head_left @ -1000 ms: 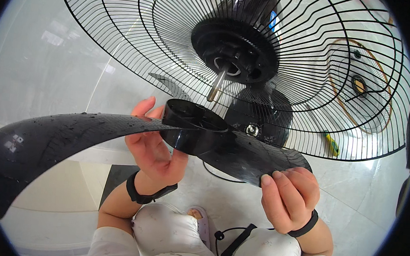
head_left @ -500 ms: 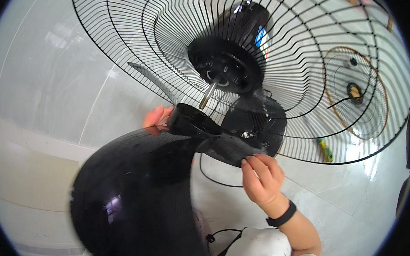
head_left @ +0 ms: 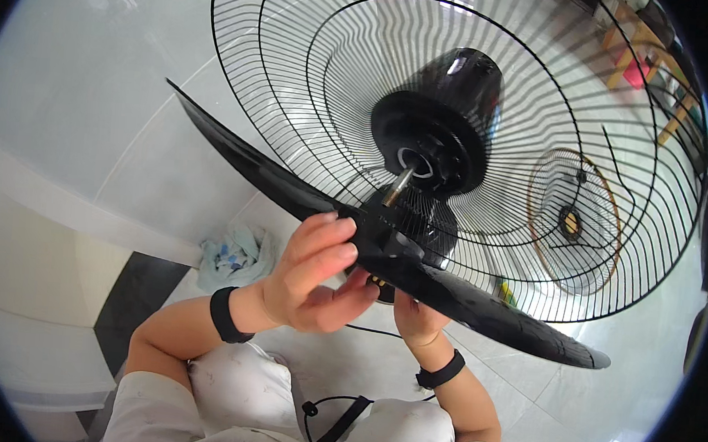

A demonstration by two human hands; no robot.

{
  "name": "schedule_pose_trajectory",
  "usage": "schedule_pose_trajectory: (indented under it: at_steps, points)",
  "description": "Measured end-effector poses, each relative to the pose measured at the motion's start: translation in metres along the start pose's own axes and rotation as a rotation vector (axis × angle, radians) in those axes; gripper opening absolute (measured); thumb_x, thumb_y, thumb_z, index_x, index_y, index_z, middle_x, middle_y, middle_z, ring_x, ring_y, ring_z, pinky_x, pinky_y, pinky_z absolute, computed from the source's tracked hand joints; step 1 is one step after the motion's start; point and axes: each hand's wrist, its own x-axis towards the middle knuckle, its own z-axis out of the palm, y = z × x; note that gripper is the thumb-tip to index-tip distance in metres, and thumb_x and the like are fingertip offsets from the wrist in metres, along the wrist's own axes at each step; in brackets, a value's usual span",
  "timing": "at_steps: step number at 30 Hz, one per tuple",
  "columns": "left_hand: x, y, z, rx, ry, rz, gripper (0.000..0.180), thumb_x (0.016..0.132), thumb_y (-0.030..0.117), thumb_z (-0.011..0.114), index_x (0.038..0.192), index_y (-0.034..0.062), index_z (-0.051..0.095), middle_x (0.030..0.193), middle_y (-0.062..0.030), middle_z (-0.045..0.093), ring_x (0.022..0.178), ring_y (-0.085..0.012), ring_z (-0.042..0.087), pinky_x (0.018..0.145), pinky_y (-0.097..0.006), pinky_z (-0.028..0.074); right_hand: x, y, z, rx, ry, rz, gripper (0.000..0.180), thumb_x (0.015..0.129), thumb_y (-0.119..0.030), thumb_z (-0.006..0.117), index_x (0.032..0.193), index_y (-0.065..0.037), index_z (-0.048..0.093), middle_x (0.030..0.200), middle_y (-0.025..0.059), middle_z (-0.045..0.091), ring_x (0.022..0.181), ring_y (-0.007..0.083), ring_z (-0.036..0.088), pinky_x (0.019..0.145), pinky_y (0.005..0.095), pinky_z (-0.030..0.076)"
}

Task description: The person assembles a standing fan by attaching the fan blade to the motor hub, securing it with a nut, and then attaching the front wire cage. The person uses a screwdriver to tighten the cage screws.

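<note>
Head view: my only feed, looking down past two bare hands at a partly assembled fan above the tiled floor (head_left: 490, 387).
Blade: the black fan blade (head_left: 487, 308) is held in the air, tilted, its hub (head_left: 377, 237) just beside the metal shaft (head_left: 399, 187).
Left grip: the left hand (head_left: 317, 272) has fingers spread and half curled, tips against the hub; I can't tell how firmly.
Right grip: the right hand (head_left: 421, 314) is partly hidden under the blade, so I can't tell how closed it is.
Done: the rear guard (head_left: 493, 222) stands around the motor housing (head_left: 426, 123).
Left: as I judge it, the blade isn't seated yet; the shaft tip shows bare.
Unattached: an orange-rimmed grille (head_left: 570, 224) lies apart, toward the floor's right edge.
</note>
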Motion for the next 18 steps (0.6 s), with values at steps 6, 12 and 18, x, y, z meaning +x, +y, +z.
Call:
schedule_pose_trajectory:
  at_steps: [6, 12, 18]
  points:
    - [-0.008, -0.003, 0.009, 0.075, 0.163, -0.016, 0.028, 0.069, 0.022, 0.066, 0.095, 0.0235, 0.056, 0.113, -0.0021, 0.044, 0.106, -0.0242, 0.048, 0.089, -0.042, 0.041, 0.027, -0.024, -0.004, -0.092, -0.259, -0.222, 0.018, 0.073, -0.005, 0.064, 0.089, 0.0, 0.055, 0.088, 0.0119, 0.059, 0.083, 0.0223, 0.058, 0.073, 0.03, 0.047]
    - [-0.026, -0.016, 0.005, -0.093, 0.106, 0.027, 0.034, 0.079, 0.023, 0.054, 0.108, 0.0073, 0.046, 0.119, -0.0047, 0.039, 0.12, -0.0219, 0.036, 0.097, -0.038, 0.035, 0.049, -0.046, 0.016, -0.132, -0.466, -0.422, 0.02, 0.07, -0.003, 0.064, 0.087, 0.001, 0.054, 0.086, 0.0129, 0.058, 0.08, 0.024, 0.059, 0.069, 0.0303, 0.048]
    - [-0.021, -0.017, 0.01, -0.112, -0.022, 0.041, 0.032, 0.075, 0.025, 0.057, 0.104, 0.0159, 0.051, 0.123, 0.0034, 0.037, 0.123, -0.024, 0.033, 0.101, -0.039, 0.033, 0.061, -0.04, 0.009, -0.169, -0.442, -0.438, 0.021, 0.067, -0.001, 0.064, 0.085, 0.002, 0.052, 0.084, 0.014, 0.057, 0.076, 0.0258, 0.06, 0.064, 0.0306, 0.05]
